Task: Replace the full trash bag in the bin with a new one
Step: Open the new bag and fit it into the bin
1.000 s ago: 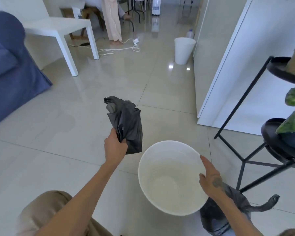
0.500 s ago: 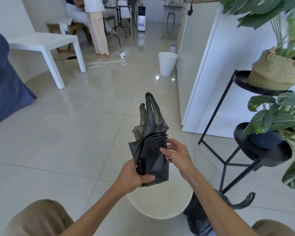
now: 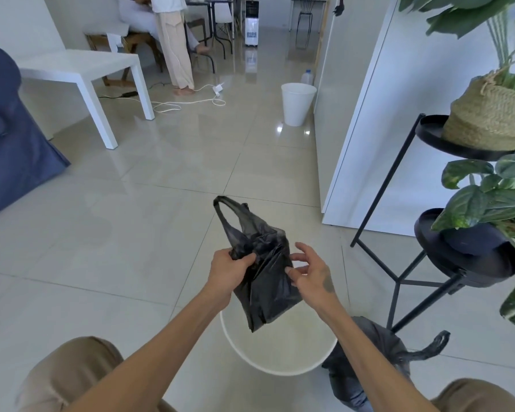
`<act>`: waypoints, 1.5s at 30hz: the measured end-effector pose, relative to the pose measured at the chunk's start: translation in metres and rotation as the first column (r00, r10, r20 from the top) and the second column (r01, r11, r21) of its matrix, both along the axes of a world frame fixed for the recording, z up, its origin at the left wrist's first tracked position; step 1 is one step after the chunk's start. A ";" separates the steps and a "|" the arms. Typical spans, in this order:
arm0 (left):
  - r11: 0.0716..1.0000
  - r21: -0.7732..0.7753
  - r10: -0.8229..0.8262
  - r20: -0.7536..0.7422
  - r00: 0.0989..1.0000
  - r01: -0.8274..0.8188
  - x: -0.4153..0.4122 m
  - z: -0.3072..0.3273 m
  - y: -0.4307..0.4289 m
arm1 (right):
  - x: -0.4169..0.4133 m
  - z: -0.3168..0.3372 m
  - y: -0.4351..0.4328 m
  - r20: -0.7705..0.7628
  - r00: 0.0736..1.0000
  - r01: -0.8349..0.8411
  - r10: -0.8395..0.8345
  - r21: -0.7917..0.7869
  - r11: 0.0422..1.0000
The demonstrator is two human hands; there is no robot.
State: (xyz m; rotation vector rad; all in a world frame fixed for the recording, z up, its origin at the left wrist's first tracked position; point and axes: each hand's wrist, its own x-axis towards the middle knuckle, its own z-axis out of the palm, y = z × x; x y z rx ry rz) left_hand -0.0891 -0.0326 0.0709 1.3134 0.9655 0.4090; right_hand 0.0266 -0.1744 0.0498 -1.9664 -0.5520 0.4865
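A new black trash bag (image 3: pixel 262 275), still partly folded, hangs above the empty white bin (image 3: pixel 283 365) on the floor between my knees. My left hand (image 3: pixel 229 270) grips the bag's upper left part. My right hand (image 3: pixel 308 273) pinches the bag's right edge with thumb and forefinger, the other fingers spread. One handle loop of the bag sticks up at the top. The full, tied dark trash bag (image 3: pixel 369 367) lies on the floor to the right of the bin, partly hidden by my right forearm.
A black metal plant stand (image 3: pixel 422 263) with potted plants stands close on the right. A white cabinet (image 3: pixel 384 114) is behind it. A second white bin (image 3: pixel 297 104), a white table (image 3: pixel 81 69), a blue sofa (image 3: pixel 9 144), floor cables and a standing person lie farther off.
My right hand left the bin rim and came onto the new bag. The bag has loosened from a flat folded bundle and dropped lower, with a handle loop now showing.
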 end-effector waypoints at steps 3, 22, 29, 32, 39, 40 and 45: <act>0.993 0.060 0.102 0.014 0.995 -0.102 0.002 -0.011 -0.008 | -0.022 -0.004 -0.002 -0.084 0.989 0.126 -0.120 0.071 0.990; 0.992 0.059 0.105 0.102 0.989 -0.111 -0.020 0.008 -0.001 | -0.019 -0.087 -0.013 0.031 0.967 -0.146 0.254 -0.749 0.646; 0.943 0.108 -0.309 -0.068 0.949 0.315 -0.019 0.009 0.008 | 0.021 0.008 -0.007 -0.123 0.983 -0.144 0.134 -0.075 0.987; 0.845 0.131 -0.508 -0.106 0.855 0.519 -0.011 0.019 0.016 | 0.033 0.035 -0.016 -0.368 0.886 -0.281 0.283 0.059 0.958; 0.808 0.337 -0.439 -0.204 0.875 0.483 0.016 0.020 0.018 | 0.013 0.037 -0.019 -0.327 0.929 -0.153 0.175 0.092 0.984; 0.816 0.456 -0.282 -0.222 0.933 0.355 0.017 0.014 0.014 | 0.008 0.032 -0.018 -0.293 0.952 -0.062 0.091 0.105 0.992; 0.794 0.607 -0.044 0.034 0.998 0.015 -0.005 0.001 -0.034 | -0.008 0.020 -0.007 -0.227 0.956 0.230 -0.186 0.186 0.955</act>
